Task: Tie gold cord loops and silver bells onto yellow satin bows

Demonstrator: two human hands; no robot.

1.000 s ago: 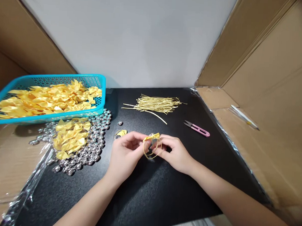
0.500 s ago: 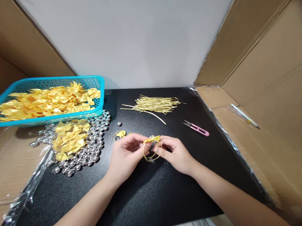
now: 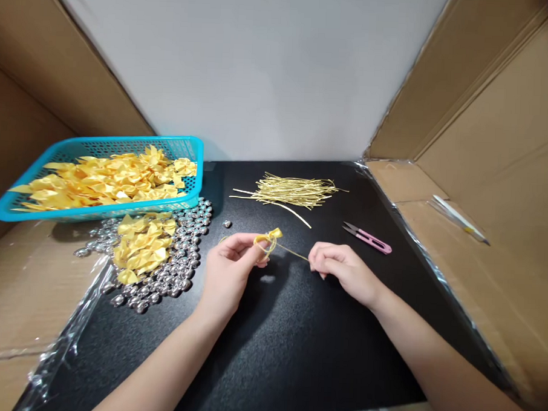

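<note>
Pinched between the thumb and fingers of my left hand (image 3: 230,264) is a small yellow ribbon bow (image 3: 275,234), with a loop of gold cord hanging at it. My right hand (image 3: 341,269) is closed on the free end of the gold cord (image 3: 294,252). The cord runs straight from the bow to my right fingers, above the black table. Behind my left hand, a bit of another cord loop shows; the rest is hidden.
A blue basket (image 3: 197,184) of yellow bows stands at the back left. Silver bells (image 3: 180,280) surround a pile of yellow bows (image 3: 145,245). Gold cords (image 3: 297,191) lie at the back. Pink thread snips (image 3: 375,241) rest on the right, near cardboard walls. One bell (image 3: 227,224) lies apart.
My right hand has moved right, away from my left hand, drawing the cord out straight. The cord loop at the bow has become smaller. The view has shifted slightly.
</note>
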